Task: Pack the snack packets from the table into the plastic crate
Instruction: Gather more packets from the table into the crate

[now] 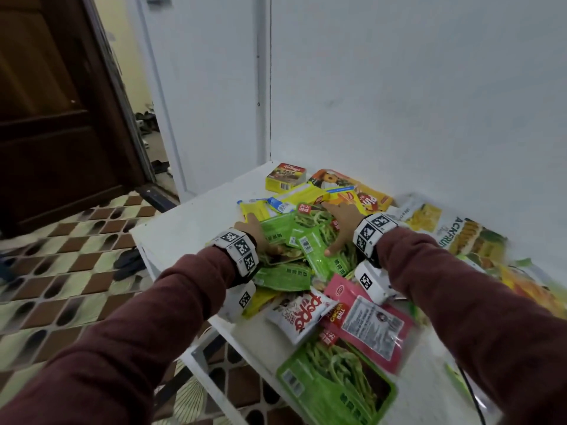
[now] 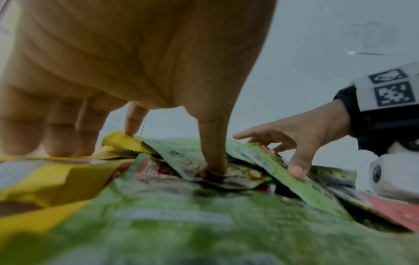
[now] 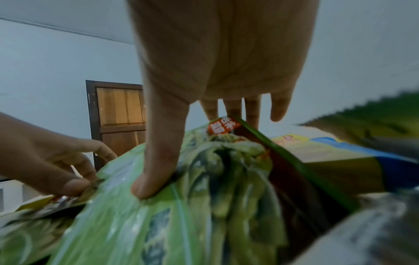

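Packets [image 1: 306,240] lie heaped on the white tabletop [image 1: 184,222]; crate not in view. My left hand [image 1: 254,231] is spread on the pile's left side, thumb [image 2: 213,161] pressed into the green ones. Right hand [image 1: 340,225] is spread on the other side, thumb [image 3: 156,172] pressing a green packet [image 3: 204,206], fingers behind its far edge. I'd guess they're light, crinkly, slick film w/ soft fill, apt to slide apart. Best squeezed between both palms, or taken by the sealed edges.
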`<action>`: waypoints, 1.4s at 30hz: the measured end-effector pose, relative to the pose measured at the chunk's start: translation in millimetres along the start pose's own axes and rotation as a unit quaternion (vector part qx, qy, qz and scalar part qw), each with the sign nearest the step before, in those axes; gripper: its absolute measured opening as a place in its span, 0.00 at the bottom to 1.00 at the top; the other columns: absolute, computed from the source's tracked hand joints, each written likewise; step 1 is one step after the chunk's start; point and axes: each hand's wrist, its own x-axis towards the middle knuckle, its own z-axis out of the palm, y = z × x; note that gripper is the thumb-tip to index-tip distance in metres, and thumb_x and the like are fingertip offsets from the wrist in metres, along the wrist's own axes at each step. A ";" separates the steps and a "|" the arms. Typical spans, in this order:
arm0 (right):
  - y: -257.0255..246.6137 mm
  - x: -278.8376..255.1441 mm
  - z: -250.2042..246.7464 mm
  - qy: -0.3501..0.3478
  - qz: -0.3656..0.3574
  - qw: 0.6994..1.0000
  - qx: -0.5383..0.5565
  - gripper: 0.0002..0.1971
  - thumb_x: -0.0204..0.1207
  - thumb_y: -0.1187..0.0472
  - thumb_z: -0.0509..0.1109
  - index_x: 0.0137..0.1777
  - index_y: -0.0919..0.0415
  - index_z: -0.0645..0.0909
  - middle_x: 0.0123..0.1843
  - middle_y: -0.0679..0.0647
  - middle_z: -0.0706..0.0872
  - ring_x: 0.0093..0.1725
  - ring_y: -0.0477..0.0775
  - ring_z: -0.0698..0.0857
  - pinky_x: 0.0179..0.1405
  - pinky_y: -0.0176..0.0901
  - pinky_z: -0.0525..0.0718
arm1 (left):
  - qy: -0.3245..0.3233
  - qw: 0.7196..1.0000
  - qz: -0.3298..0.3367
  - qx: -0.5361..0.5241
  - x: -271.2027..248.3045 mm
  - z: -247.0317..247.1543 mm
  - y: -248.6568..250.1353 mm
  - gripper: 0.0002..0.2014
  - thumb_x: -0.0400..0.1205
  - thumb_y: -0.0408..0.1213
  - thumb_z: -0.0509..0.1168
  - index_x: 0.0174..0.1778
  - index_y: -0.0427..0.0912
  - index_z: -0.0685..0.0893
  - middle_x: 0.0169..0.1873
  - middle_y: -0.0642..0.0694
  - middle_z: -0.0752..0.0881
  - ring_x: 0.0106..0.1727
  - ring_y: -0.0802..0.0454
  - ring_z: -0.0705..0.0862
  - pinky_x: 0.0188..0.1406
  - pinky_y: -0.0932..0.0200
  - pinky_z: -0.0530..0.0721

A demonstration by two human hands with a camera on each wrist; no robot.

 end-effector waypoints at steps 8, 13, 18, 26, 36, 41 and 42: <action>5.6 2.9 -13.2 0.043 0.029 0.998 0.042 0.43 0.60 0.48 0.81 0.74 0.60 0.68 0.73 0.57 0.75 0.72 0.59 0.73 0.75 0.53 0.66 | -0.047 0.997 0.020 -0.064 2.2 -12.8 7.7 0.50 0.74 0.43 0.73 0.79 0.30 0.44 0.76 0.33 0.65 0.74 0.37 0.70 0.68 0.48 0.76; 16.6 0.0 -20.9 0.088 0.046 0.990 0.105 0.41 0.62 0.53 0.82 0.73 0.63 0.69 0.74 0.58 0.72 0.74 0.59 0.71 0.71 0.45 0.68 | -0.027 0.996 0.055 -0.070 2.6 -12.5 13.2 0.40 0.75 0.46 0.72 0.75 0.32 0.59 0.68 0.37 0.74 0.67 0.41 0.76 0.55 0.55 0.77; 25.9 -2.6 -32.1 0.106 0.034 0.984 0.140 0.34 0.60 0.56 0.83 0.66 0.64 0.77 0.66 0.53 0.78 0.67 0.57 0.76 0.64 0.43 0.72 | -0.023 0.987 0.092 -0.127 13.0 -21.1 8.5 0.16 0.73 0.42 0.74 0.47 0.38 0.76 0.38 0.47 0.77 0.43 0.49 0.79 0.35 0.61 0.74; 28.9 -15.6 -44.0 0.141 0.026 0.972 0.185 0.19 0.63 0.58 0.81 0.55 0.60 0.86 0.52 0.59 0.89 0.54 0.60 0.86 0.59 0.52 0.83 | -0.120 0.932 0.085 -0.330 12.7 -39.8 -2.6 0.10 0.76 0.28 0.70 0.32 0.36 0.76 0.27 0.45 0.84 0.32 0.49 0.82 0.41 0.54 0.85; 36.2 -49.2 -61.8 0.246 0.049 0.932 0.261 0.14 0.66 0.64 0.79 0.50 0.69 0.86 0.50 0.65 0.89 0.49 0.61 0.87 0.54 0.51 0.84 | -0.126 0.844 0.135 -0.504 14.3 -47.0 0.3 0.15 0.78 0.17 0.61 0.57 0.36 0.78 0.46 0.38 0.84 0.36 0.46 0.86 0.29 0.55 0.87; 32.2 -88.4 -74.0 0.236 0.057 0.911 0.334 0.18 0.67 0.70 0.77 0.57 0.68 0.83 0.49 0.60 0.86 0.36 0.46 0.82 0.47 0.37 0.82 | -0.065 0.830 0.164 -0.529 19.1 -67.1 3.3 0.15 0.78 0.20 0.63 0.57 0.40 0.76 0.41 0.40 0.84 0.27 0.51 0.86 0.23 0.57 0.85; 29.9 -97.6 -75.8 0.225 0.068 0.915 0.328 0.18 0.67 0.69 0.78 0.58 0.68 0.82 0.49 0.60 0.86 0.38 0.50 0.83 0.51 0.40 0.82 | -0.075 0.821 0.175 -0.539 17.3 -71.7 3.6 0.13 0.79 0.20 0.62 0.55 0.39 0.77 0.39 0.41 0.85 0.25 0.52 0.87 0.21 0.58 0.86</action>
